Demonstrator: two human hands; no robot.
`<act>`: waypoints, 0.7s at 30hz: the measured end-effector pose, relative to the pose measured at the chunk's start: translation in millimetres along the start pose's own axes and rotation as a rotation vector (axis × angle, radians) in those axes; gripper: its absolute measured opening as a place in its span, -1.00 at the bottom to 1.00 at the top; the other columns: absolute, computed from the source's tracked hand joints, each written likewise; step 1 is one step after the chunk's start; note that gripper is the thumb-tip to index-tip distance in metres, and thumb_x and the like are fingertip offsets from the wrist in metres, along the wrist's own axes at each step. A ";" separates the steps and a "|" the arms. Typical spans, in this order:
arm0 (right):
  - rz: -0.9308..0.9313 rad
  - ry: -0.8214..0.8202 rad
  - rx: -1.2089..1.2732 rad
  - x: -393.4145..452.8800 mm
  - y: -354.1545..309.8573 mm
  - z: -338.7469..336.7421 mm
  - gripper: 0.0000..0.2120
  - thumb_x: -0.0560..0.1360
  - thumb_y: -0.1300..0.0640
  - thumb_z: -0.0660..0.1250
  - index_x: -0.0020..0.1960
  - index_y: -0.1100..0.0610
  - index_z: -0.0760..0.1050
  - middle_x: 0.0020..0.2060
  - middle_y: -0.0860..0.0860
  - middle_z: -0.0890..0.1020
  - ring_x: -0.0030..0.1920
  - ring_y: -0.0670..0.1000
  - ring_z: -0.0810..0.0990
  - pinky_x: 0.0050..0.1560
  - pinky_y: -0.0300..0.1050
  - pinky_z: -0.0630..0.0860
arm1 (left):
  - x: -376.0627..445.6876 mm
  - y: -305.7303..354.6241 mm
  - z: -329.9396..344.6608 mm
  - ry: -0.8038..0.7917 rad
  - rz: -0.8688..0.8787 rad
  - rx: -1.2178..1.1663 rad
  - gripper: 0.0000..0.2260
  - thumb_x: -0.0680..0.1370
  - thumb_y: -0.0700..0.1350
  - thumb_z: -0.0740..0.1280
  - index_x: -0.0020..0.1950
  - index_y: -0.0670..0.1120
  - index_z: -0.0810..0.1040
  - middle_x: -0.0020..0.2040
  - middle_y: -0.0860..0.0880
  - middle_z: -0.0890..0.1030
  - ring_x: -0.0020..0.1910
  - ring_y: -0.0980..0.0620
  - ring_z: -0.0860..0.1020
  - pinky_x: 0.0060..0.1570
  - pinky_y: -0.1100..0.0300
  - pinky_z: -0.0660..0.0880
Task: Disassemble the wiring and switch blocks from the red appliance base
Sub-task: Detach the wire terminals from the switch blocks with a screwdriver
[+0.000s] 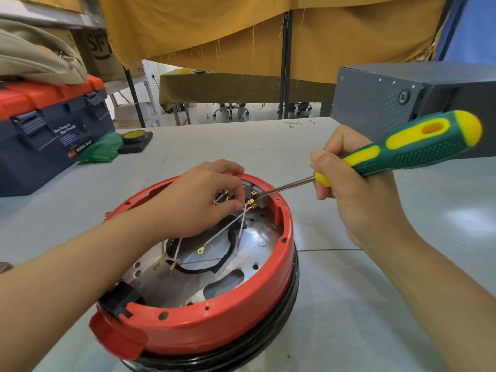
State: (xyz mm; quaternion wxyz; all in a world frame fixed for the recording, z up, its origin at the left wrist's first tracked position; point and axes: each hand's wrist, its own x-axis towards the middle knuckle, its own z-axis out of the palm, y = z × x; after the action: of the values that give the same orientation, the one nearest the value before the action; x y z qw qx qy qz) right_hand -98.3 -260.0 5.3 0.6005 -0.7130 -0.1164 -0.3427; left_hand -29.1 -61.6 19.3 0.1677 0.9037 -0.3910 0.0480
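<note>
Desk: pale grey desk (349,304), mustard-yellow curtain (241,28) hanging at the far side.
Base: red appliance base (214,323) sits open side up at centre near, on a black ring; shiny metal plate (249,253) inside.
Switch block: grey switch block (261,200) against the far inner wall of the base, brass terminals on its near face.
Wiring: white wires (222,234) run from the block's terminals down across the plate, loose ring lugs at their ends; a black sleeved cable (214,267) loops over the plate.
Left grip: left hand (198,202) reaches into the far part of the base, fingertips pinched on the wire connectors just left of the block.
Right grip: right hand (357,189) closed around a green and yellow screwdriver (402,151), held right of the base and above its rim.
Tool tip: shaft angles down and left; tip sits at the block's terminals, just beside the left fingertips.
Left side: blue toolbox with an orange lid (45,124) at far left, green bag (102,149) and yellow tape roll (135,136) beside it.
Right side: dark grey metal box (389,103) at far right.
</note>
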 end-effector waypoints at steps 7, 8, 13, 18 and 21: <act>-0.101 -0.101 -0.129 -5.0 -10.4 0.1 -0.76 0.44 0.20 0.26 -0.36 0.14 0.29 -0.46 0.08 0.44 -0.45 -0.12 0.39 -0.36 -0.34 0.32 | 0.5 -0.3 0.3 -0.006 -0.006 0.011 -0.93 0.52 -0.03 0.32 -0.13 0.09 0.58 0.38 0.11 0.37 0.31 0.10 0.36 0.29 0.13 0.31; -0.114 -0.121 -0.144 -5.3 -11.7 -0.4 -0.76 0.44 0.20 0.27 -0.36 0.14 0.29 -0.45 0.07 0.44 -0.45 -0.11 0.39 -0.36 -0.34 0.32 | 0.6 -0.4 0.3 -0.006 -0.007 0.012 -0.93 0.52 -0.03 0.32 -0.13 0.09 0.58 0.38 0.11 0.37 0.31 0.10 0.35 0.29 0.13 0.31; -0.139 -0.153 -0.159 -3.8 -15.0 -4.0 -0.77 0.45 0.20 0.28 -0.35 0.14 0.31 -0.44 0.04 0.46 -0.45 -0.11 0.41 -0.37 -0.36 0.32 | 0.3 0.0 0.4 -0.001 -0.005 0.002 -0.93 0.52 -0.03 0.32 -0.14 0.09 0.58 0.38 0.11 0.37 0.31 0.10 0.36 0.30 0.09 0.32; -0.128 -0.172 -0.171 -4.0 -14.5 -3.0 -0.77 0.45 0.19 0.27 -0.35 0.12 0.32 -0.44 0.03 0.46 -0.45 -0.11 0.41 -0.37 -0.35 0.32 | -0.1 0.3 -0.4 -0.003 -0.006 -0.014 -0.91 0.51 -0.03 0.32 -0.18 0.13 0.55 0.38 0.12 0.36 0.31 0.11 0.36 0.31 0.05 0.33; -0.123 -0.141 -0.176 -3.1 -13.5 -4.0 -0.77 0.44 0.21 0.27 -0.35 0.22 0.32 -0.43 0.11 0.45 -0.45 -0.04 0.40 -0.39 -0.30 0.32 | -0.1 0.4 -0.5 -0.003 -0.001 -0.018 -0.91 0.51 -0.02 0.31 -0.18 0.14 0.54 0.38 0.12 0.36 0.30 0.11 0.36 0.31 0.05 0.33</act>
State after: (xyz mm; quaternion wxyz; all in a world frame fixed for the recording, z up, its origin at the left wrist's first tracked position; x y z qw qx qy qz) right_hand -109.8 -259.6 14.0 0.5040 -0.7767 -0.1713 -0.3367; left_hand -29.4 -61.6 19.8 0.1752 0.9025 -0.3912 0.0430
